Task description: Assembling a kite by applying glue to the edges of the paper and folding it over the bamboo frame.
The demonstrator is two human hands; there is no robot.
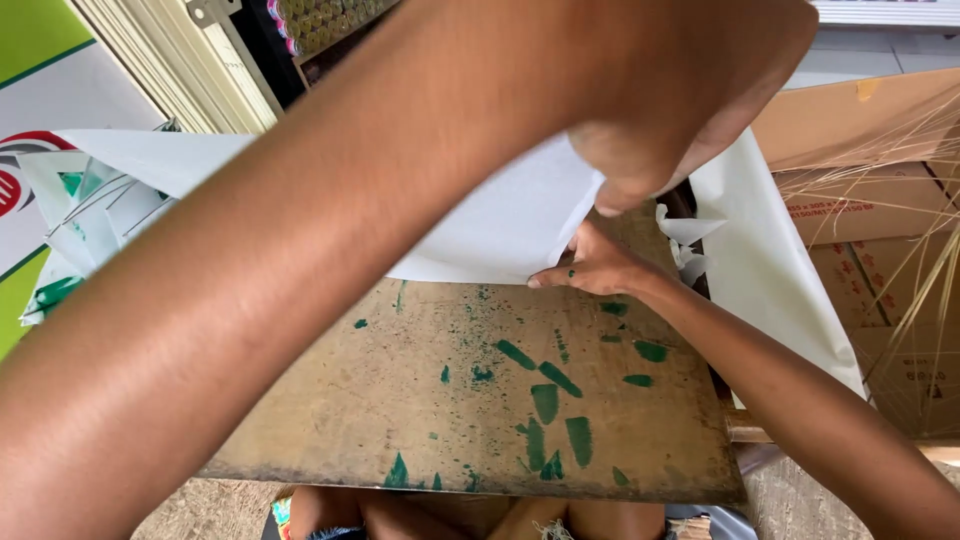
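Note:
A large white paper sheet (500,215) lies over the far part of a worn wooden board (420,400) stained with green paint marks. My left hand (690,90) reaches across the view from the lower left, its forearm filling much of the picture, fingers closed on the sheet's upper right part. My right hand (595,265) comes in from the lower right and presses flat on the paper's near edge, where it meets the board. More white paper (770,270) hangs off the board's right side.
Cardboard boxes (880,180) and dry straw-like stalks (930,250) stand at the right. A pile of white and green paper pieces (75,215) sits at the left, beside a green and white panel (40,60). My knees (400,510) show under the board's near edge.

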